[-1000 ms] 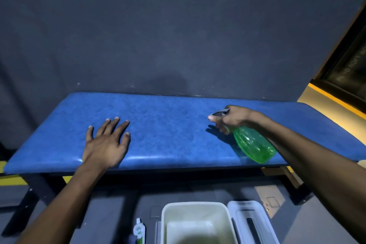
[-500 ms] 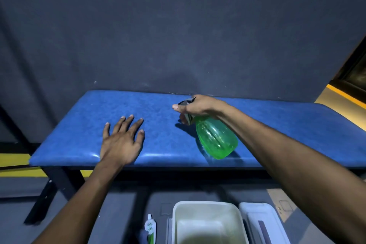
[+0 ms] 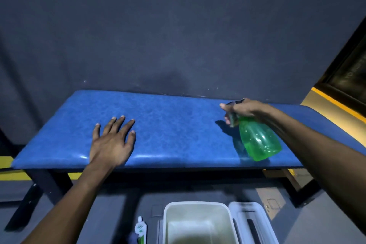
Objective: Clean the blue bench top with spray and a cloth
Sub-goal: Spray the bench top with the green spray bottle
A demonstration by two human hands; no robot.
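Note:
The blue padded bench top (image 3: 170, 125) runs left to right against a dark wall. My left hand (image 3: 112, 140) lies flat on its front left part, fingers spread, holding nothing. My right hand (image 3: 240, 110) grips the trigger head of a green spray bottle (image 3: 257, 138) over the right part of the bench, nozzle pointing left, the bottle's body tilted toward me. I see no cloth in this view.
On the floor below the bench's front edge stands an open white bin (image 3: 198, 222) with its lid (image 3: 251, 222) beside it on the right. A small white and green pouch (image 3: 141, 231) lies left of the bin. Black bench legs (image 3: 42, 186) stand at the left.
My right hand with the spray bottle has moved from the bench's middle back toward the right. The left hand stays flat on the bench.

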